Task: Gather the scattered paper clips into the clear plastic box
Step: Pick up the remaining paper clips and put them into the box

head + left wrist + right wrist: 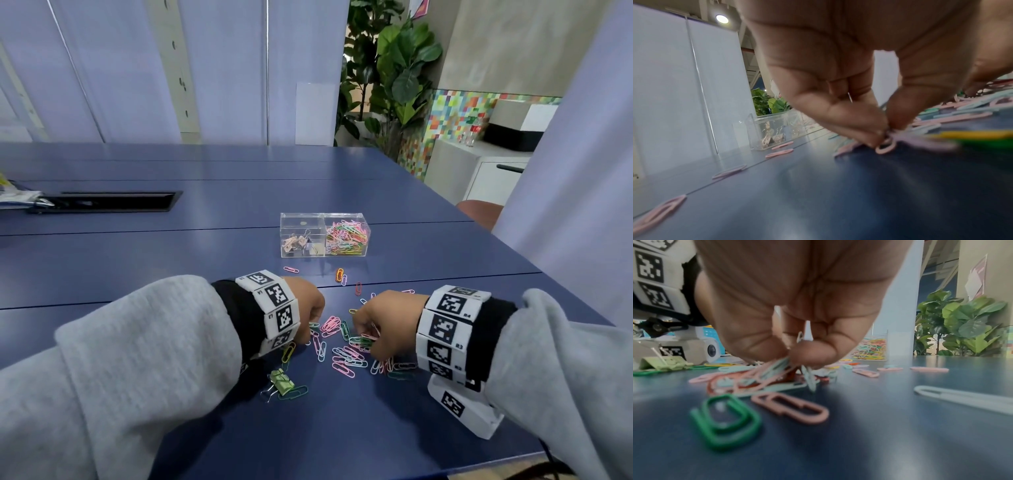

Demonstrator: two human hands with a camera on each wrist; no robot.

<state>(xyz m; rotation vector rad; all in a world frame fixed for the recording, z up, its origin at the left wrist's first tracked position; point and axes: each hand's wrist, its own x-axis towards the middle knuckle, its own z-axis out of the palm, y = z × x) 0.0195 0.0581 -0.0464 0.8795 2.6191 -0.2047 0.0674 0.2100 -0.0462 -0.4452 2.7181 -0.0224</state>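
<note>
Several coloured paper clips [344, 353] lie scattered on the blue table [205, 246] between my hands. My left hand [308, 308] is low over the pile's left edge; its thumb and forefinger pinch a pink paper clip [887, 145] against the table. My right hand [380, 318] sits on the pile's right side and grips a bunch of pink and pale blue clips [777, 369]. The clear plastic box [324, 234] stands beyond the hands; its right compartment holds many coloured clips [346, 238], its left compartment binder clips [298, 241].
A green binder clip [280, 379] lies near my left wrist beside a green paper clip [293, 392]. Loose clips [340, 275] lie between the box and the pile. A black cable slot [106, 202] is at the far left. A leafy plant [387, 78] stands behind the table.
</note>
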